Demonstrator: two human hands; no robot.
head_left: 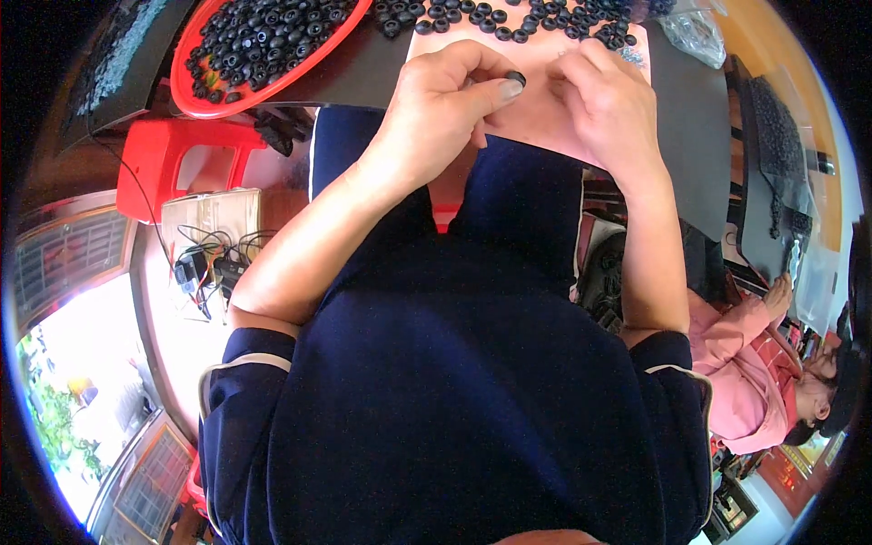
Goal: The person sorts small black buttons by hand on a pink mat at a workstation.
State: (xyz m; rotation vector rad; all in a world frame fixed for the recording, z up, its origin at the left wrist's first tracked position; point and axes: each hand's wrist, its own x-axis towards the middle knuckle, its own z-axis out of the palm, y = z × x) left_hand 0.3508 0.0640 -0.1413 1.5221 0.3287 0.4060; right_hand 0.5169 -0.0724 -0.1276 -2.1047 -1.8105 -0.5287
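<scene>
My left hand [445, 104] pinches a small black round bead-like piece [516, 78] between thumb and forefinger, above a pink sheet [531, 127] on the table. Just to the right, my right hand [607, 104] hovers over the same sheet with its fingers curled together. What its fingertips hold, if anything, is hidden. Beyond both hands, several more black round pieces [502, 34] with holes lie loose along the sheet's far part. A little cluster of tiny pale bits [631, 56] sits by the right hand's knuckles.
A red oval basket [181, 73] heaped with black pieces stands at the far left of the dark table [686, 136]. A clear plastic bag [695, 36] lies far right. Below left are a red stool [145, 168] and tangled cables [213, 259]. Another person in pink [740, 381] sits at right.
</scene>
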